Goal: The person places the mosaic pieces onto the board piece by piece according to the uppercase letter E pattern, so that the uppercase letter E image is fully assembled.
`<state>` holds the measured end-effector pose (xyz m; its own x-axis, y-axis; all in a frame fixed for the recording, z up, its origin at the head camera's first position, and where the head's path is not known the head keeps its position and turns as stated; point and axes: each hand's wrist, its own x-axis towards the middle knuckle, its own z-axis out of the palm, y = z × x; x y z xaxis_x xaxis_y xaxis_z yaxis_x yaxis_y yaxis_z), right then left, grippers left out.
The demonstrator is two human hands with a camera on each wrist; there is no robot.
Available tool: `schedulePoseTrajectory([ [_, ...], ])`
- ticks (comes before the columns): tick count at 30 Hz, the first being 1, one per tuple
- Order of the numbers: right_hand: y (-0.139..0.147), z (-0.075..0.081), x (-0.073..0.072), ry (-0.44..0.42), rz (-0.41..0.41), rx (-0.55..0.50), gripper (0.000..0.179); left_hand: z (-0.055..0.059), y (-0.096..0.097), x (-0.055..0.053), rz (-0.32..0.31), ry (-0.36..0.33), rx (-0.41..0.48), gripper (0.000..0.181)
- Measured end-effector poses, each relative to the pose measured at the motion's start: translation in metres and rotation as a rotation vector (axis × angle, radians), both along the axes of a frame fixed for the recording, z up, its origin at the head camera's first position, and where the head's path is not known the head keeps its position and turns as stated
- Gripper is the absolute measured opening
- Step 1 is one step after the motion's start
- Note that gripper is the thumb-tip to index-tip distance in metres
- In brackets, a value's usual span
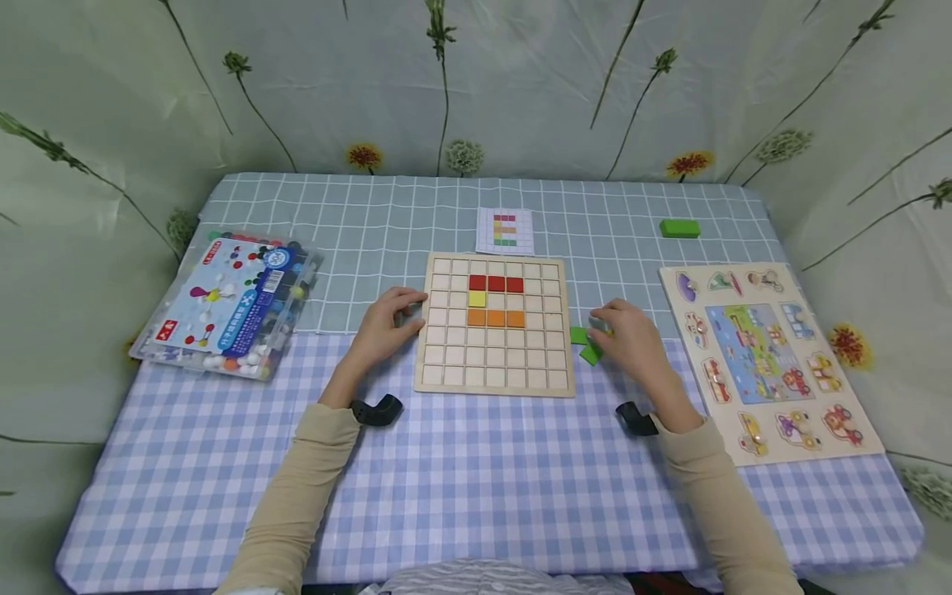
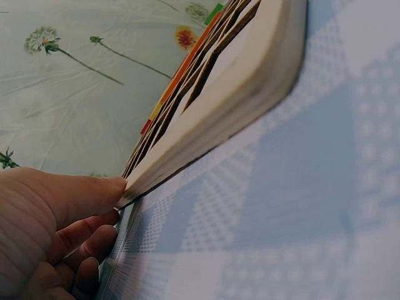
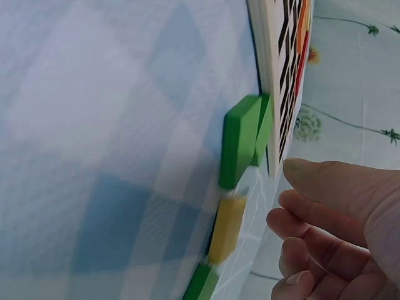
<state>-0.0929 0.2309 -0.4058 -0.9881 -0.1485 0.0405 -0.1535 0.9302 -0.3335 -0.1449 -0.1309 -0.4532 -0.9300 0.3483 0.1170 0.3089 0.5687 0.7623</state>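
A wooden grid board (image 1: 486,378) carries red (image 1: 496,283), yellow (image 1: 477,298) and orange tiles (image 1: 495,317). My left hand (image 1: 383,326) rests against the board's left edge, thumb and index fingertips touching the rim. My right hand (image 1: 630,337) hovers over loose tiles just right of the board, its fingers loosely bent and holding nothing. In the right wrist view, green tiles (image 3: 240,142) lean by the board's edge. A yellow tile (image 3: 227,230) and another green tile (image 3: 201,282) lie close by, below the right fingertips.
A card with a coloured grid pattern (image 1: 526,234) lies behind the board. At left sits a clear plastic case of coloured balls (image 1: 223,306). On the right are a wooden picture puzzle (image 1: 680,310) and, farther back, a green block (image 1: 680,229). Dark wrist straps (image 1: 378,411) are worn on both wrists.
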Motion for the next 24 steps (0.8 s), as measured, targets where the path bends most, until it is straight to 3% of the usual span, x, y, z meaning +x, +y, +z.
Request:
schedulePoseTrajectory([
  [16,0.017,-0.004,0.008,-0.004,-0.043,-0.031,0.029,0.001,0.0,0.0,0.0,0.005,-0.01,0.039],
  [24,0.022,-0.004,0.012,-0.024,-0.021,-0.009,0.029,0.001,0.0,0.001,0.003,0.001,-0.004,0.039],
])
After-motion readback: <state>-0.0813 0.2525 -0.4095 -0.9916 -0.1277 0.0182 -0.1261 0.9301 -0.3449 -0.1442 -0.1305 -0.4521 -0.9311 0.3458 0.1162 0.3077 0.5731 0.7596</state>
